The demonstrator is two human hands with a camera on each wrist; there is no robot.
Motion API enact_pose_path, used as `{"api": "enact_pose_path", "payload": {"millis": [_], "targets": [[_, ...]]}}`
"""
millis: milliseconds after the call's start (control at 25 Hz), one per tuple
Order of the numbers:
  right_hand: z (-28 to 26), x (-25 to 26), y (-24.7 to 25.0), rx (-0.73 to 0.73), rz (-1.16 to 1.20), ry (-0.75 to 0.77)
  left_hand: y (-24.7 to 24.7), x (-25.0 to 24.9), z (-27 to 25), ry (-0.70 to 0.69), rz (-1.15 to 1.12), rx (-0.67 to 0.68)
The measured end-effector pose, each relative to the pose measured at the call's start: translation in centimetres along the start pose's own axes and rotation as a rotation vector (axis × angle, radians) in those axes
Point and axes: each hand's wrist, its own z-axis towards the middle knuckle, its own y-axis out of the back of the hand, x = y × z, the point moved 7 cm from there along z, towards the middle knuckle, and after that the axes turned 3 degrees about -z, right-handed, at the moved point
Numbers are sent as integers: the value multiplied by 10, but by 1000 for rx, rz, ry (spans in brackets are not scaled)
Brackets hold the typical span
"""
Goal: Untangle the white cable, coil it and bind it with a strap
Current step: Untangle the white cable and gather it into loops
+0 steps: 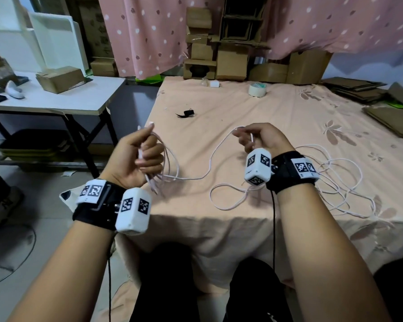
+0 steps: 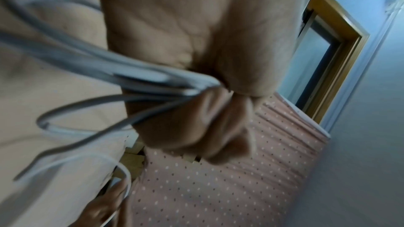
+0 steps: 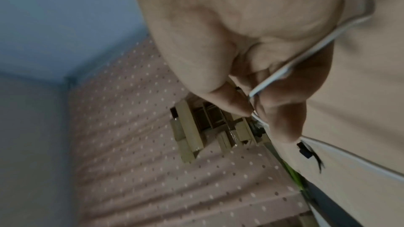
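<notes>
A long thin white cable [image 1: 209, 163] runs across the peach bedsheet [image 1: 277, 112]. My left hand [image 1: 142, 154] is raised at the sheet's left edge and grips several coiled loops of it [image 2: 140, 84]. My right hand [image 1: 254, 138] pinches a single strand [image 3: 284, 72] between thumb and fingers, above the sheet's middle. From there the cable sags down to the coil. Loose tangled loops [image 1: 335, 189] lie on the sheet to the right of my right wrist. A black strap [image 1: 186, 113] [image 3: 306, 149] lies on the sheet beyond both hands.
A roll of tape [image 1: 257, 89] and a small white plug [image 1: 214, 84] sit at the far end of the sheet. Cardboard boxes [image 1: 230, 63] stack behind, flat cardboard [image 1: 386, 108] lies at right. A white table [image 1: 63, 98] with a box stands at left.
</notes>
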Motion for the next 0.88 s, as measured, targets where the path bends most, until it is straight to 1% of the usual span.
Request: {"api": "enact_pose_path", "payload": {"millis": [40, 120, 200, 240, 280, 360, 440, 520, 560, 640, 720, 760, 840, 880], "targets": [[0, -1, -9, -3, -23, 17, -4, 9, 4, 20, 25, -55], [0, -4, -31, -4, -159, 80, -11, 28, 12, 76, 103, -139], [-2, -5, -56, 9, -351, 198, -18, 46, 18, 156, 171, -198], [-5, -4, -68, 24, -431, 264, -20, 56, 22, 183, 164, -214], [-10, -4, -80, 49, -486, 328, -20, 63, 28, 179, 118, -237], [-26, -4, -101, 145, -527, 431, -17, 69, 40, 71, -26, -310], [-43, -10, -113, 274, -526, 466, -9, 62, 48, -99, -176, -341], [-51, -18, -113, 362, -538, 449, -2, 50, 50, -248, -285, -322], [-50, -24, -109, 388, -575, 420, 0, 46, 49, -282, -326, -331], [-49, -41, -103, 458, -730, 309, 1, 39, 46, -341, -444, -325], [-48, -60, -94, 515, -913, 178, -1, 28, 41, -404, -601, -267], [-48, -64, -85, 507, -968, 134, 5, 23, 40, -410, -675, -234], [-42, -63, -62, 430, -1007, 92, 15, 7, 34, -423, -754, -166], [-36, -59, -49, 375, -1009, 81, 25, -3, 30, -452, -751, -178]]}}
